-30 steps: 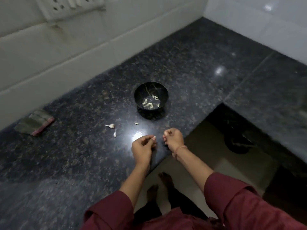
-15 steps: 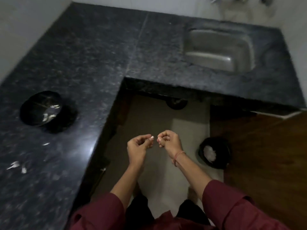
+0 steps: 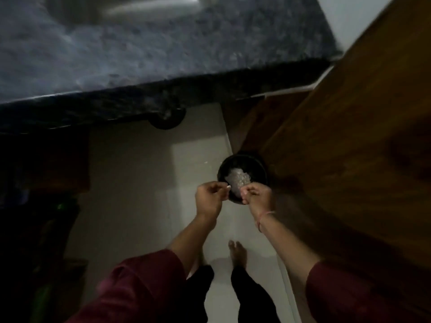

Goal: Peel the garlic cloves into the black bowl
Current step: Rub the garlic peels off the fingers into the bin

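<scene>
Both of my hands were out over the floor, left hand (image 3: 210,200) and right hand (image 3: 257,194) close together, fingers curled in on each. At the tips of my left thumb and forefinger sat a small pale bit (image 3: 228,187), pinched. Clove or just skin, it was too blurry to say. My right fingers were bunched the same way, but whether they held anything I couldn't tell. A red thread (image 3: 265,214) went round that wrist.

Right under the hands stood a black round tub (image 3: 255,165) on the floor, with a heap of pale scraps (image 3: 238,178) in it. It sat against the foot of a brown wooden panel (image 3: 349,136) that filled the right side. The floor (image 3: 140,183) was pale tile, and one bare foot (image 3: 238,252) of mine showed below the tub, with maroon sleeves (image 3: 140,290) lower down.

Up top ran the dark speckled stone counter (image 3: 163,43), its thick black edge slanting across, and a smear of steel sink (image 3: 140,7) at the very top — all blurred. Some dark round thing (image 3: 168,121) hung just under the counter edge. Left of the floor it was really dim — couldn't make out what stood there. A bit of white wall (image 3: 349,10) showed in the top right corner.
</scene>
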